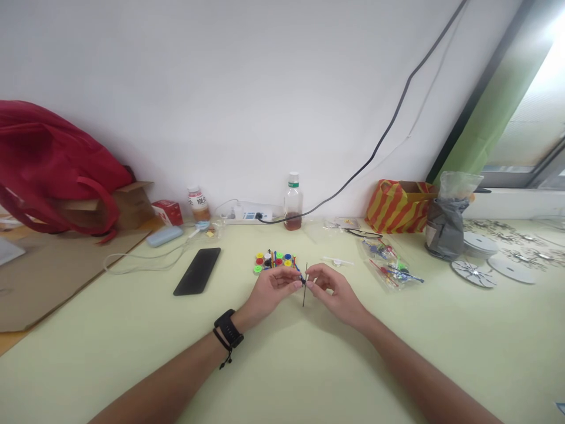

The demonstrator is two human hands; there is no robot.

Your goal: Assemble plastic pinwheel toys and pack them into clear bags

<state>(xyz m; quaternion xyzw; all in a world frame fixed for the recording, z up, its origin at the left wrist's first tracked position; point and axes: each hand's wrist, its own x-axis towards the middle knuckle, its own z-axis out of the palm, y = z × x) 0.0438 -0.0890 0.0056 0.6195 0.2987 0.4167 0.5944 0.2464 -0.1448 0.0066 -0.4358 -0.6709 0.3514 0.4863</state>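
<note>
My left hand [272,290] and my right hand [332,288] meet above the pale green table [132,353]. Both pinch a thin black stick [305,290] that stands upright between the fingertips, with a small blue piece on it at the pinch. A black watch and cord are on my left wrist. Just beyond the hands lies a cluster of small coloured round pieces [273,262] in red, yellow, green and blue.
A black phone [198,270] lies to the left with a white cable. A clear bag of coloured parts [391,266] lies to the right. Bottles, a power strip [249,215], a striped bag [397,205], a red bag [48,165] and white discs [474,273] line the back and sides.
</note>
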